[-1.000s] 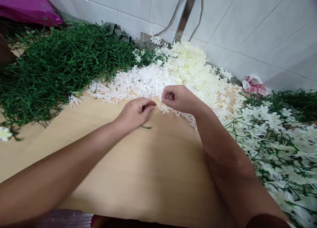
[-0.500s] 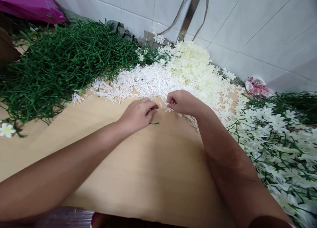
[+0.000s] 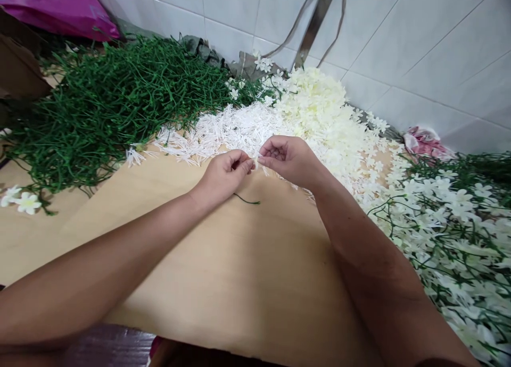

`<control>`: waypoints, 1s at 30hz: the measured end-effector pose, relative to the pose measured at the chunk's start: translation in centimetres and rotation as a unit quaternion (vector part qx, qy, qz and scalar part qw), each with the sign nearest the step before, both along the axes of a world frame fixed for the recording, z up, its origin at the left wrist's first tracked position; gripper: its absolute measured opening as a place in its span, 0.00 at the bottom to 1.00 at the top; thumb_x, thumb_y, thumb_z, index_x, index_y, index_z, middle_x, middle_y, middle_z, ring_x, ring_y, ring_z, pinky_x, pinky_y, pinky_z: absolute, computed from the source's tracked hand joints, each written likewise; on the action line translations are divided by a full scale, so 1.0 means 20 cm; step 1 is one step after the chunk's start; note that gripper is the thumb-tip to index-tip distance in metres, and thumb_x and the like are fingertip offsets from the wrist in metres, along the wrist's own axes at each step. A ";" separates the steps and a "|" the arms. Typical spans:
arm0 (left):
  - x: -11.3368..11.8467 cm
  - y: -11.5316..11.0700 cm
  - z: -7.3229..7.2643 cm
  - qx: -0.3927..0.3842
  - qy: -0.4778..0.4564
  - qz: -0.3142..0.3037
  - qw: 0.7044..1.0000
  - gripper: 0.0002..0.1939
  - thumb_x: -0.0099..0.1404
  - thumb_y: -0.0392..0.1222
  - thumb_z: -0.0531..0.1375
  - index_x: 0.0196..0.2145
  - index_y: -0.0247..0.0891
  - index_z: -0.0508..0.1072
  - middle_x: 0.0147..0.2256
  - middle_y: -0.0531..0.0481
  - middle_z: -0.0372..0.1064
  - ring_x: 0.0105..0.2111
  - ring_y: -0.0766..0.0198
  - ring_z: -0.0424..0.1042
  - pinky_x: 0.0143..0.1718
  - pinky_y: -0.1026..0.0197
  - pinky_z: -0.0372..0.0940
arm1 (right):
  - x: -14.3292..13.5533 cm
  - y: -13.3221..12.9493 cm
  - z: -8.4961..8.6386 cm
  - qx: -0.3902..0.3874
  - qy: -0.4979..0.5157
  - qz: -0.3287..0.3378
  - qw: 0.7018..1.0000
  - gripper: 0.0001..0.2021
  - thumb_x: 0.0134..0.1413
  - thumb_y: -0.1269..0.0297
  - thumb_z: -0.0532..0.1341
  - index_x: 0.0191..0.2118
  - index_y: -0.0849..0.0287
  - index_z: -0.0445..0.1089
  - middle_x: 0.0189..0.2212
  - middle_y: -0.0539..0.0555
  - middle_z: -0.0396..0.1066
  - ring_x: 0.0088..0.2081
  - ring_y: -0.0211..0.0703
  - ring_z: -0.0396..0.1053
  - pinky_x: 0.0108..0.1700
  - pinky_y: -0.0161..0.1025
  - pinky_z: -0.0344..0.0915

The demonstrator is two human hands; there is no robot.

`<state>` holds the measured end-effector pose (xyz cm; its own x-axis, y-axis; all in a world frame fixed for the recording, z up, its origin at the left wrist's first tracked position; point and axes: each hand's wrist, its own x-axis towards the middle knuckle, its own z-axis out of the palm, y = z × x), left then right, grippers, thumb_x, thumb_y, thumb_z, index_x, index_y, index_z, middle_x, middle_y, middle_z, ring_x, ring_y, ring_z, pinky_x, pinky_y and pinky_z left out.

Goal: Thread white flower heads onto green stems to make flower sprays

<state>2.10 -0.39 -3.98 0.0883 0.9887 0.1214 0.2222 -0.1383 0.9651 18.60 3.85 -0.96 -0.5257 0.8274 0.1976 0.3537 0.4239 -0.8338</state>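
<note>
My left hand is closed in a pinch, its fingertips almost meeting those of my right hand. A small whitish piece shows between the two pinches; its exact shape is too small to tell. My right hand has thumb and forefinger together on it, the other fingers curled. Below my left hand a green stem lies on the tan board. Just behind the hands spreads a heap of thin white strands, and behind my right hand is a pile of cream blossoms.
Green stems are heaped at the left, near a pink bag. White flowers on stems cover the right side. A metal strip leans on the tiled wall. A red-and-white cloth lies by the wall.
My hands have come together at the fingertips, with a whitish piece now between them. More of the green stem shows below my left hand. The whole view has shifted slightly.
</note>
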 end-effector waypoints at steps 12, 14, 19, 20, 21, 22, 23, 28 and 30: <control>-0.02 0.02 0.01 -0.037 -0.083 0.015 0.996 0.07 0.56 0.38 0.57 0.22 0.36 0.65 0.20 0.56 0.61 0.23 0.70 0.58 0.28 0.64 0.53 | -0.02 -0.01 0.03 0.013 0.108 -0.029 0.994 0.09 0.44 0.62 0.66 0.26 0.60 0.67 0.23 0.48 0.66 0.26 0.32 0.61 0.28 0.34 0.59; -0.02 0.02 0.00 -0.031 -0.080 0.013 0.996 0.07 0.56 0.38 0.57 0.22 0.36 0.66 0.21 0.55 0.62 0.23 0.70 0.58 0.28 0.64 0.53 | -0.04 -0.02 0.02 0.032 0.078 -0.042 0.996 0.07 0.44 0.65 0.65 0.25 0.60 0.67 0.22 0.48 0.66 0.25 0.32 0.61 0.28 0.34 0.59; -0.03 0.02 0.00 -0.021 -0.073 -0.002 0.997 0.07 0.56 0.40 0.57 0.23 0.36 0.67 0.22 0.55 0.63 0.24 0.70 0.60 0.29 0.64 0.55 | -0.04 -0.03 0.00 0.082 0.021 -0.066 0.994 0.03 0.46 0.71 0.62 0.25 0.60 0.67 0.23 0.48 0.68 0.28 0.34 0.64 0.34 0.37 0.64; -0.03 0.02 0.00 -0.018 -0.071 -0.003 0.997 0.07 0.56 0.40 0.57 0.23 0.36 0.67 0.23 0.54 0.63 0.24 0.70 0.60 0.29 0.63 0.55 | -0.04 -0.03 -0.01 0.089 0.016 -0.065 0.994 0.03 0.46 0.72 0.62 0.25 0.60 0.67 0.24 0.49 0.69 0.29 0.35 0.65 0.36 0.38 0.65; -0.03 0.02 0.00 -0.014 -0.068 -0.003 0.998 0.07 0.56 0.40 0.57 0.23 0.36 0.67 0.23 0.54 0.63 0.25 0.69 0.60 0.29 0.63 0.55 | -0.04 -0.03 -0.01 0.092 0.015 -0.063 0.994 0.03 0.46 0.72 0.62 0.26 0.60 0.68 0.26 0.49 0.69 0.31 0.35 0.66 0.37 0.39 0.66; -0.03 0.02 0.00 -0.011 -0.064 -0.003 0.998 0.07 0.57 0.41 0.57 0.23 0.36 0.67 0.23 0.54 0.63 0.25 0.69 0.60 0.30 0.63 0.55 | -0.04 -0.02 -0.01 0.092 0.018 -0.061 0.994 0.02 0.46 0.71 0.62 0.26 0.60 0.68 0.27 0.50 0.70 0.32 0.36 0.67 0.39 0.39 0.67; -0.04 0.02 0.00 -0.007 -0.060 -0.004 0.998 0.08 0.57 0.41 0.57 0.23 0.36 0.66 0.22 0.54 0.63 0.25 0.69 0.60 0.30 0.63 0.56 | -0.04 -0.02 -0.01 0.088 0.024 -0.060 0.994 0.02 0.45 0.71 0.62 0.26 0.60 0.68 0.29 0.50 0.70 0.33 0.37 0.67 0.40 0.40 0.67; -0.04 0.02 -0.01 0.014 -0.062 -0.019 0.998 0.08 0.57 0.41 0.57 0.23 0.36 0.67 0.23 0.54 0.63 0.27 0.68 0.62 0.32 0.63 0.57 | -0.04 -0.01 -0.04 0.016 0.065 -0.053 0.996 0.03 0.45 0.71 0.62 0.26 0.60 0.67 0.29 0.51 0.69 0.32 0.36 0.68 0.39 0.40 0.68; -0.04 0.03 -0.01 0.019 -0.068 -0.029 0.997 0.08 0.57 0.42 0.58 0.24 0.36 0.68 0.24 0.53 0.65 0.27 0.68 0.63 0.33 0.63 0.57 | -0.05 0.00 -0.06 -0.019 0.083 -0.038 0.996 0.04 0.45 0.71 0.63 0.26 0.60 0.66 0.28 0.50 0.69 0.31 0.36 0.68 0.38 0.40 0.68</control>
